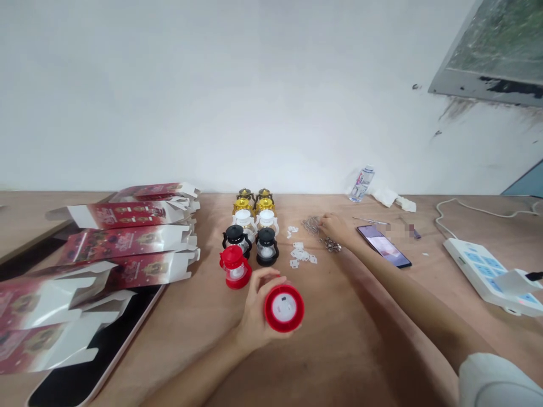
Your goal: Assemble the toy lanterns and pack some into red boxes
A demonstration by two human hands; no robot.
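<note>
Left hand (pixel 254 316) grips our red lantern (pixel 284 307) base-up; right hand (pixel 335 226) pinches metal rings (pixel 316 226) near the bench's far edge; we should pick just one.

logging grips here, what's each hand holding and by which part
Left hand holds a red lantern by its side, base facing the camera. Right hand rests on the metal rings; a hold cannot be told.

table (pixel 348 339) | lanterns (pixel 250 226) | boxes (pixel 127 243) | phone (pixel 384 246) | power strip (pixel 487 271) | bottle (pixel 361 183)

No legible text (cartons (pixel 127 240) blurred)
</note>
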